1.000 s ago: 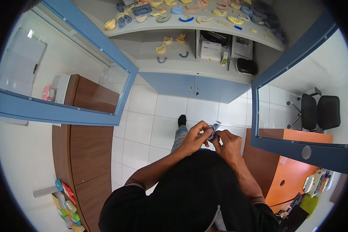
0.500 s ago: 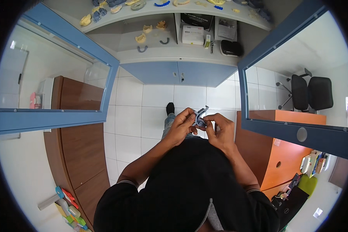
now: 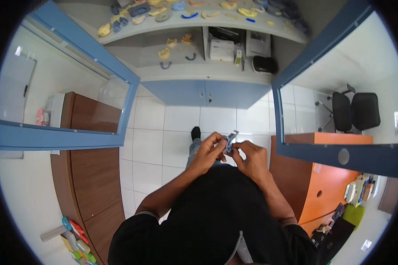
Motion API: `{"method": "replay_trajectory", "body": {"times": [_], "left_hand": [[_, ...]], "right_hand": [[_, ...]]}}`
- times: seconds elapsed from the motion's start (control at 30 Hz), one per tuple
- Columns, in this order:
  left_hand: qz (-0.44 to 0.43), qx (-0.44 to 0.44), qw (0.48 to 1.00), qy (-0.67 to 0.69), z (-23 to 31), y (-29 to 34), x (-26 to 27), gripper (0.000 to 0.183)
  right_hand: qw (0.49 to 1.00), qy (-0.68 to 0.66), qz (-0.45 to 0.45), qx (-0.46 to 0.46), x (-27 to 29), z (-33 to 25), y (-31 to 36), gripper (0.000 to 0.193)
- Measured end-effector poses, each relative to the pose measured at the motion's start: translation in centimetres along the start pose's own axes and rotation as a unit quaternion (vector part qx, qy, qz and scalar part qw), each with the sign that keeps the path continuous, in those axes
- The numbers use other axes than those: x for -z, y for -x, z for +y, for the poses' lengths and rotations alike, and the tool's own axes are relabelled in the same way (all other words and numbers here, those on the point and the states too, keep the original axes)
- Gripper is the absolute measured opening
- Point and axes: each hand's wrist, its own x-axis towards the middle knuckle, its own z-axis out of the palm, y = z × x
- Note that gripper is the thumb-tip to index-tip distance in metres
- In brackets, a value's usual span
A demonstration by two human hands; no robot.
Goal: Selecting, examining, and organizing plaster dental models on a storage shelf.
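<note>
In front of my torso, both hands are closed around a small grey-blue dental model (image 3: 229, 142) with a curved frame and a thin arm jutting out at the top. My left hand (image 3: 208, 152) pinches it from the left side. From the right, my right hand (image 3: 251, 158) grips its lower edge between thumb and fingertips. Fingers cover part of the model, so its underside is hidden.
An open cabinet stands ahead, its glass doors (image 3: 62, 137) swung out on both sides. On its upper shelf (image 3: 172, 24) lie many dental models; the lower shelf holds a white box (image 3: 222, 50) and a black case (image 3: 264, 64). Wooden furniture (image 3: 95, 176) flanks me.
The cabinet and floor sit slightly lower in the picture, as my head has tilted up a little. The model has turned slightly in my hands, which still hold it.
</note>
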Motion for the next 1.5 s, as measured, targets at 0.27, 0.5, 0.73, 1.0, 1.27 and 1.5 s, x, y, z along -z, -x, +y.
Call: {"method": "replay_trajectory", "body": {"times": [0.27, 0.5, 0.73, 1.0, 1.27, 1.5], "left_hand": [[-0.001, -0.032, 0.996, -0.088, -0.1, 0.3, 0.4, 0.011], [-0.017, -0.031, 0.991, -0.128, 0.2, 0.7, 1.4, 0.013], [0.002, -0.041, 0.996, -0.079, 0.2, 0.9, 0.9, 0.016], [0.005, 0.009, 0.999, 0.035, 0.7, 1.4, 1.0, 0.015], [-0.021, 0.034, 0.991, 0.128, 0.5, 1.0, 1.4, 0.016], [-0.028, 0.036, 0.987, 0.152, -0.3, 0.8, 1.5, 0.017]], "right_hand": [[0.995, 0.065, -0.071, 0.024, -0.1, -0.1, 0.0, 0.010], [0.997, 0.027, -0.073, 0.024, -1.6, 0.6, 0.3, 0.008], [0.999, 0.011, -0.028, 0.030, -2.3, 0.3, 0.3, 0.009], [0.997, -0.070, 0.003, -0.030, -0.7, -0.6, -0.2, 0.008], [0.993, -0.107, -0.002, -0.045, 0.2, -1.2, -0.8, 0.010], [0.990, -0.137, 0.009, -0.037, 0.2, -1.0, -0.6, 0.007]]}}
